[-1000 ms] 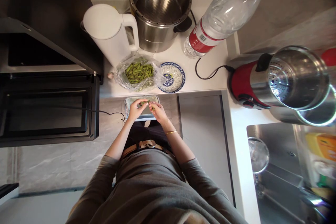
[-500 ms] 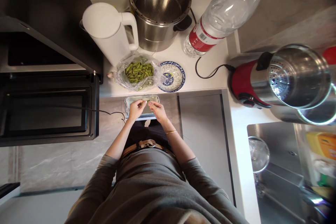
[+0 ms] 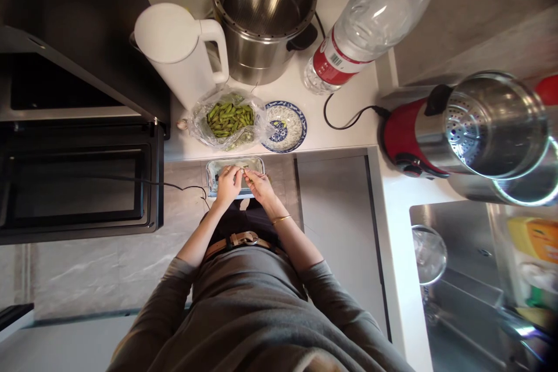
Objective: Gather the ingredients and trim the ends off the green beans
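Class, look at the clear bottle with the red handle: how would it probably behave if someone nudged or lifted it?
The bottle looks mostly clear inside, so it is probably light for its size. Its tall, narrow shape suggests a push up high might tip it. The thin, see-through plastic would likely flex if squeezed.

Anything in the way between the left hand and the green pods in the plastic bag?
Nothing visible blocks the top of the green pods; the plastic bag lies open around them. The counter edge lies between them and the left hand, so it probably needs clearing.
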### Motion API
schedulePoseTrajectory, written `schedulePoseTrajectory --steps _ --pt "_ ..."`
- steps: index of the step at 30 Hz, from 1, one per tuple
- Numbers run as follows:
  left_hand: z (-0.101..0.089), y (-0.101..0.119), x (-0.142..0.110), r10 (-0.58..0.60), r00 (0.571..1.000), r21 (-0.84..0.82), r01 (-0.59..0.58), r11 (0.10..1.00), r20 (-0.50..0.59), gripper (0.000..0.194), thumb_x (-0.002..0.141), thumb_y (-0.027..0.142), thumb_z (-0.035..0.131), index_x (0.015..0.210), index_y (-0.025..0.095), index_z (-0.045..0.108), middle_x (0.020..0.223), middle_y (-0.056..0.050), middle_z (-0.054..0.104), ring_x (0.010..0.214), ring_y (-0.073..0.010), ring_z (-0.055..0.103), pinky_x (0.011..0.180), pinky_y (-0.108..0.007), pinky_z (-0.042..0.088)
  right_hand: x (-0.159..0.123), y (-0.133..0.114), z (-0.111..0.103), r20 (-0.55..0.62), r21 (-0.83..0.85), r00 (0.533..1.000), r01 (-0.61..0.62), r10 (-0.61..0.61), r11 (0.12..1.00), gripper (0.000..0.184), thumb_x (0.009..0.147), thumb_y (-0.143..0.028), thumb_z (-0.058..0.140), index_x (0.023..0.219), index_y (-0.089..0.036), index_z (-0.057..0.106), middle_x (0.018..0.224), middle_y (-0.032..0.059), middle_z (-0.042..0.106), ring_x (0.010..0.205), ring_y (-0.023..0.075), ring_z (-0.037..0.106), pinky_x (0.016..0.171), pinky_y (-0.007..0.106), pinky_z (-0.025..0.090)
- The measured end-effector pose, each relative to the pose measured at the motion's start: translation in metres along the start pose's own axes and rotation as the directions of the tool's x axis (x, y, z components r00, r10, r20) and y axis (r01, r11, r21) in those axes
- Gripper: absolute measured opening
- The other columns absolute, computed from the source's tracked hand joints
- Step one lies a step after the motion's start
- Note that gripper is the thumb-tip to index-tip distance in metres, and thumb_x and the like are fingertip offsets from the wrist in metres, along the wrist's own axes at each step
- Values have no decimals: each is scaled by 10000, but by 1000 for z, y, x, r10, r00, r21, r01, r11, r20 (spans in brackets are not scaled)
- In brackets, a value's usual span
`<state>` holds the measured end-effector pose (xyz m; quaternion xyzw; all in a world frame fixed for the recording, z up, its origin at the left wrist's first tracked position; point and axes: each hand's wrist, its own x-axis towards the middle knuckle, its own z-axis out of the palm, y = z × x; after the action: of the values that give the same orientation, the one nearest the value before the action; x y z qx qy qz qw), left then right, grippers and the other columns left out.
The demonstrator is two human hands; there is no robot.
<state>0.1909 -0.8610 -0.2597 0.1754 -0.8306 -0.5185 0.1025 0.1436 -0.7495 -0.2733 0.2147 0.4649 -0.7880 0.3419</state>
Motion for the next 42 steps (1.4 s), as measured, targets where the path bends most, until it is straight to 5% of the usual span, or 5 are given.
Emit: schedulePoseTrajectory --steps 6,16,23,33,42 --pt "2 -1 2 -189 981 -119 183 976 -45 265 870 449 584 747 216 617 698 -14 592 623 -155 485 675 -282 384 -3 6 5 26 17 999 26 -26 1000 208 562 -283 875 702 -191 750 705 7 706 609 84 545 634 233 468" --pt "6 -4 -2 -96 983 -40 91 995 -158 285 862 490 578 740 233 590 757 -53 611 777 -219 557 798 -328 414 -6 6 7 34 -15 999 39 -38 999 128 617 -251 789 717 -211 721 716 -3 693 692 120 610 645 235 470" --pt "2 -14 1 -308 950 -257 288 922 -41 242 797 424 691 703 207 640 609 27 592 572 -124 485 658 -257 408 -3 6 1 -5 -70 1000 19 -19 997 132 603 -251 758 721 -206 719 661 -17 679 608 91 565 624 231 462" --pt "2 -24 3 -340 911 -474 412 778 233 359 636 465 811 865 192 770 935 -72 766 906 -231 672 870 -355 509 -1 3 -11 56 -34 998 22 -20 999 205 589 -246 855 701 -219 685 694 -33 680 680 92 616 680 222 488" --pt "-6 -17 4 -59 987 -222 92 971 148 93 750 319 730 730 231 751 778 -45 704 738 -185 622 774 -315 493 3 17 -18 -9 69 987 -158 159 985 138 644 -195 850 707 -181 728 716 -2 717 644 78 633 657 179 541"
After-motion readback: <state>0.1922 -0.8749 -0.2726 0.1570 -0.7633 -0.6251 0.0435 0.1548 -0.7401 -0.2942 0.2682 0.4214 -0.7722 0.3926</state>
